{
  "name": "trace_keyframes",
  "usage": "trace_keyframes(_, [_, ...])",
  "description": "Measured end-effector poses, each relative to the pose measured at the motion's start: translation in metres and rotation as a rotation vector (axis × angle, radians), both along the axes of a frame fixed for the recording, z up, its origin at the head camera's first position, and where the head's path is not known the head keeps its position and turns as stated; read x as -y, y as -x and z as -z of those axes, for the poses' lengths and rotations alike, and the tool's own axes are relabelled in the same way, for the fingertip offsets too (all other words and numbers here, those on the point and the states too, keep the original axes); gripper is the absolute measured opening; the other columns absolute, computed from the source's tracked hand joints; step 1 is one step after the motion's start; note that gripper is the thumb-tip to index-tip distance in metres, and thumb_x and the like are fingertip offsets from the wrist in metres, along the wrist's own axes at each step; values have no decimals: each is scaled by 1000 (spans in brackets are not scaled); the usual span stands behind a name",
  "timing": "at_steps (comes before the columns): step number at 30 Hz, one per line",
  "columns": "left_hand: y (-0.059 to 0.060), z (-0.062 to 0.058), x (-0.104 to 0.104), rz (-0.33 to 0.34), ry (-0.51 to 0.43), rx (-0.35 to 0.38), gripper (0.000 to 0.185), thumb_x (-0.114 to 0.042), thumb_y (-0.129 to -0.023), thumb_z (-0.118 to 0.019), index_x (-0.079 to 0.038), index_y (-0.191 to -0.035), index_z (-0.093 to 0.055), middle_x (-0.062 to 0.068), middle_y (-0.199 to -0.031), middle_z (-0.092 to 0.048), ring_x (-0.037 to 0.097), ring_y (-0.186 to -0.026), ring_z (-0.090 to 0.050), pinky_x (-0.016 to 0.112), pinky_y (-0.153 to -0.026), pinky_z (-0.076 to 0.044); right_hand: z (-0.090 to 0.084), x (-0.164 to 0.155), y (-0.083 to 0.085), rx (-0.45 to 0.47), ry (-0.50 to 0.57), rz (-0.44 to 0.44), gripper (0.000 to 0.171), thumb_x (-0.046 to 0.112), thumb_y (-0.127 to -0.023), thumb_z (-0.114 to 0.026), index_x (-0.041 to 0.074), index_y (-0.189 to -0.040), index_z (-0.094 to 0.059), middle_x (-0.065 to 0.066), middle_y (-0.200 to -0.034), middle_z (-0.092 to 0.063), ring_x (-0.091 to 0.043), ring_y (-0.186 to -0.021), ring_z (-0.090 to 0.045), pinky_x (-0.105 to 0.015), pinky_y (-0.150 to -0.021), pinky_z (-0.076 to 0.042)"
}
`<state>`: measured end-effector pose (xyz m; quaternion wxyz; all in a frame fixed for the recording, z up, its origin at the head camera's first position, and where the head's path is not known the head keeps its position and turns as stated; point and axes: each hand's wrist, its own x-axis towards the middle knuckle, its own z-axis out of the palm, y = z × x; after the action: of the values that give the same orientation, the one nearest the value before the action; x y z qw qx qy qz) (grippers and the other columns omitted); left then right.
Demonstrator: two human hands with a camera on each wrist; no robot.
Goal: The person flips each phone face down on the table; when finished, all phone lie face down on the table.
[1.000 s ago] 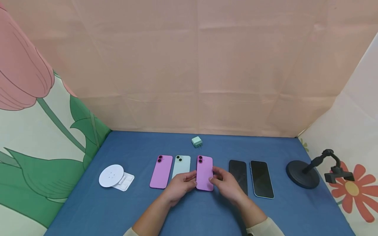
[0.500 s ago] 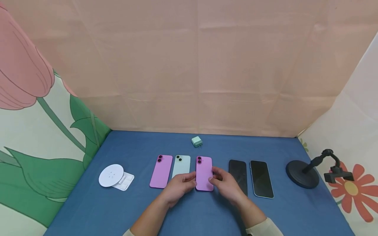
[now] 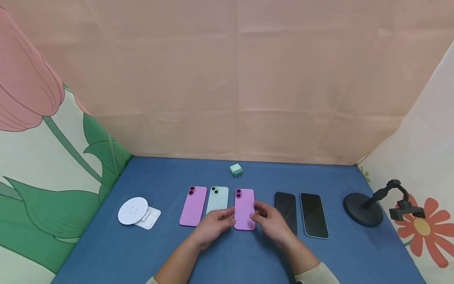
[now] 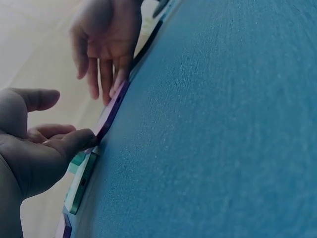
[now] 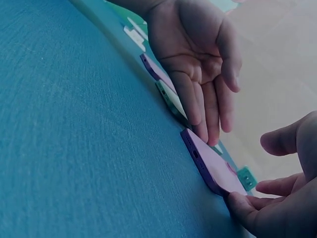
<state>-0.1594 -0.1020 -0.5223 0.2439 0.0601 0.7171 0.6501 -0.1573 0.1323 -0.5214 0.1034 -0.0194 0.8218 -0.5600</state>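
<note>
the purple phone [image 3: 244, 209] lies face down on the blue table [image 3: 220, 256], third in a row of 5 phones, just right of the mint phone [image 3: 218, 198] and well left of the 2 dark-screened phones [image 3: 285, 209] lying face up. both hands are at its near end. the left hand [image 3: 213, 223] comes in from the left with fingers straight and close together, tips touching the phone's left edge; the right wrist view shows those fingers [image 5: 203, 106] laid flat against the side, thumb held clear. the right hand [image 3: 271, 221] meets the opposite edge, fingers loosely extended and a little spread, fingertips [image 4: 116, 84] on the right edge, nothing curled round it. both forearms reach forward low over the cloth, palms turned toward each other.

i'd judge the phone stiff, thin and fairly light, with a smooth back that would slide easily on the cloth and slip from a loose hold; glass on the underside makes it worth handling gently. the long side edges, near the middle, look the surest place to take it, thumb on one side and fingers on the other.

a small green charger [image 3: 236, 170] sits beyond the row.
</note>
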Motion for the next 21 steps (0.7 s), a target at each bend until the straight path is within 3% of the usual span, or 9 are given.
trace_keyframes(13, [3, -5, -1, 4, 36, -77, 58, -21, -103, -64, -4, -155, -46, 9, -160, -46, 27, -147, -43, 47, -115, -38, -3, -10, -4, 2, -19, -15, 56, 28, -98, -72, 8, -148, -56, -11, -138, -64, -30, -121, -62, -53, -99, -55])
trace_keyframes(21, [5, -5, -15, -2, 32, -100, 56, -20, -102, -65, -5, -154, -49, 9, -157, -50, 29, -145, -46, 50, -115, -38, -2, -25, -7, -36, -47, 9, 51, 19, -98, -72, 7, -146, -58, -9, -141, -63, -26, -120, -63, -50, -99, -56])
